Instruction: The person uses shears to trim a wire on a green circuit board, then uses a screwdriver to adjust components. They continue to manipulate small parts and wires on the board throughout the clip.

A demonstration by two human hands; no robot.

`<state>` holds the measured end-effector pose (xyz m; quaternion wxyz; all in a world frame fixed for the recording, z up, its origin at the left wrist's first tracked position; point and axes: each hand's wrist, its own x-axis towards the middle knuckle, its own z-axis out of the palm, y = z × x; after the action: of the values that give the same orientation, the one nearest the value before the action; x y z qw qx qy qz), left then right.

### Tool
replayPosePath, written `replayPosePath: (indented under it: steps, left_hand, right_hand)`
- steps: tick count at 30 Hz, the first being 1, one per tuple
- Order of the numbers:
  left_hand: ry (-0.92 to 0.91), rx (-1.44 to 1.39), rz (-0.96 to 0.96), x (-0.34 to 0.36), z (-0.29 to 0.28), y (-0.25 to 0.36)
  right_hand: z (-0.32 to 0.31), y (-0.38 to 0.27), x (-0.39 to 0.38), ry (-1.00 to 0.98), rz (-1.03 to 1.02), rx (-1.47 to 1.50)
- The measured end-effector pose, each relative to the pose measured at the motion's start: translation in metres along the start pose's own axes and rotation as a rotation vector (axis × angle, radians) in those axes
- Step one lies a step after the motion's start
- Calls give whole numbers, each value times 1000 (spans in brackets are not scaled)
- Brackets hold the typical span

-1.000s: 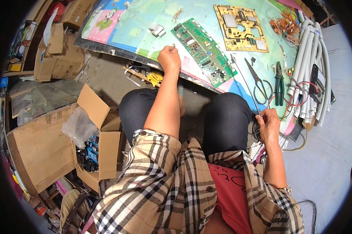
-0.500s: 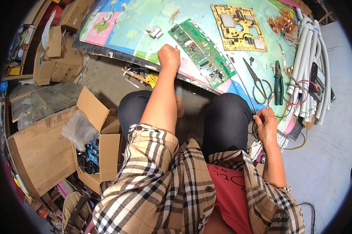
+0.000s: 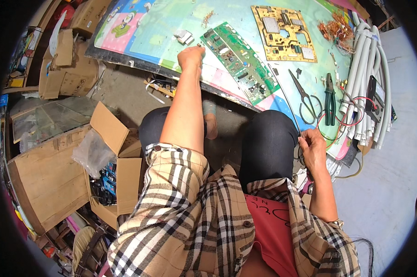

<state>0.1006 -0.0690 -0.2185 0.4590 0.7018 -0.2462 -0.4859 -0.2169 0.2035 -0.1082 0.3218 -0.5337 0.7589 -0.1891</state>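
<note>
Left hand stretches out to the green circuit board while the right grips a thin rod by the knee.

From the left: an open cardboard box (image 3: 118,157) sits beside the person's leg. The left hand (image 3: 190,55) is out at the near-left end of the green circuit board (image 3: 238,62) lying on the colourful mat (image 3: 157,32); its fingers are curled under, and whether they pinch anything I cannot tell. Further right lie scissors (image 3: 305,97) and pliers (image 3: 329,99). The right hand (image 3: 312,150) has its fingers closed around a thin rod (image 3: 284,97). Best handling, I'd judge: pin the board's edge flat, keep the rod tip steady.
</note>
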Motion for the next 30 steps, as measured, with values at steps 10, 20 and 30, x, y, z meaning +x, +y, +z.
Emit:
replayPosePath:
  steps: [10,20,30]
  left_hand:
    - [172,503,313,-28,31,-26]
    - [321,194,202,-12,20,-14]
    - [197,-167,-151,-26,25,-15]
  right_hand:
    - [-1,-2,-2,3,-7,-19]
    - [2,1,-1,-1,24,3]
    - [7,9,-2,9,9,24]
